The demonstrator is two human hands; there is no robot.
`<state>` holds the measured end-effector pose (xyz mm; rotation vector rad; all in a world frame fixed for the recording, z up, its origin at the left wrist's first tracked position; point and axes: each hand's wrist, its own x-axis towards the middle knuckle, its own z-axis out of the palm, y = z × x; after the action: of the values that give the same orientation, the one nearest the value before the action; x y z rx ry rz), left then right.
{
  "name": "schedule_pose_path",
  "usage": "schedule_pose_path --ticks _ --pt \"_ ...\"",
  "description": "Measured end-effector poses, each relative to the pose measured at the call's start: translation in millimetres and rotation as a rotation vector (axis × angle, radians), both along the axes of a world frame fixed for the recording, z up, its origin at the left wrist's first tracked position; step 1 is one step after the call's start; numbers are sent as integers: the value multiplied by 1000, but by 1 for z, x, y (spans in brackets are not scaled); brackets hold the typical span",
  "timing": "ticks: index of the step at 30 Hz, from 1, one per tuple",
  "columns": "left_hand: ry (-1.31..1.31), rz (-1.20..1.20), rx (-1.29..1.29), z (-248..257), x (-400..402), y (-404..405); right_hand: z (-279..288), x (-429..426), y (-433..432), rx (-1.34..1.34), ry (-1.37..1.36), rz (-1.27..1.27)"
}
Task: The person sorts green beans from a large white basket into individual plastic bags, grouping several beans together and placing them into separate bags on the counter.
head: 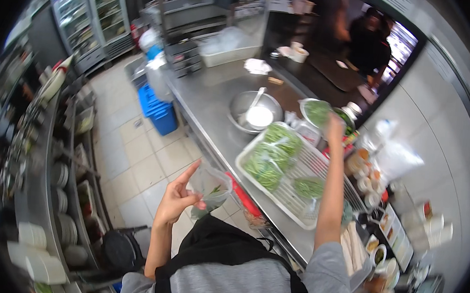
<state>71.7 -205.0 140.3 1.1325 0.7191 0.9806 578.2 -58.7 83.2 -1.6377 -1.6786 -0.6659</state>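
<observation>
My left hand [182,198] holds the rim of a clear plastic bag [213,188], its index finger stretched out; a bit of green leaf shows inside. My right hand [334,127] reaches to a white bowl of chopped greens [317,112] at the back of the steel counter; its fingertips are too blurred to tell whether they grip anything. Between the hands, a white slatted plastic basket [284,207] holds large clear bags of cut green vegetables [273,157] and a smaller bag of greens [309,187].
A steel mixing bowl [242,102] with a white ladle stands behind the basket. Small cups [369,184] and a condiment tray [396,237] stand at the right. A blue bin [159,112] is on the floor. A person in dark clothes [369,41] stands beyond the pass window.
</observation>
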Motion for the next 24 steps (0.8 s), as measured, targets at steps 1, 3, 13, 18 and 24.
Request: schedule_pose_path --ticks 1,3,13,18,24 --pt "2 57 -19 -1 -9 4 0 -8 -4 -28 45 20" --pt "-81 54 -48 -2 -25 13 2 -28 -27 -73 120 16" --pt "123 188 -50 -19 -124 73 -5 -276 -64 74 851 255" --pt "415 35 199 -25 -187 93 14 -501 -7 -743 608 763" --pt "597 501 -164 -111 -313 91 -114 -652 73 -1340 1092 1137"
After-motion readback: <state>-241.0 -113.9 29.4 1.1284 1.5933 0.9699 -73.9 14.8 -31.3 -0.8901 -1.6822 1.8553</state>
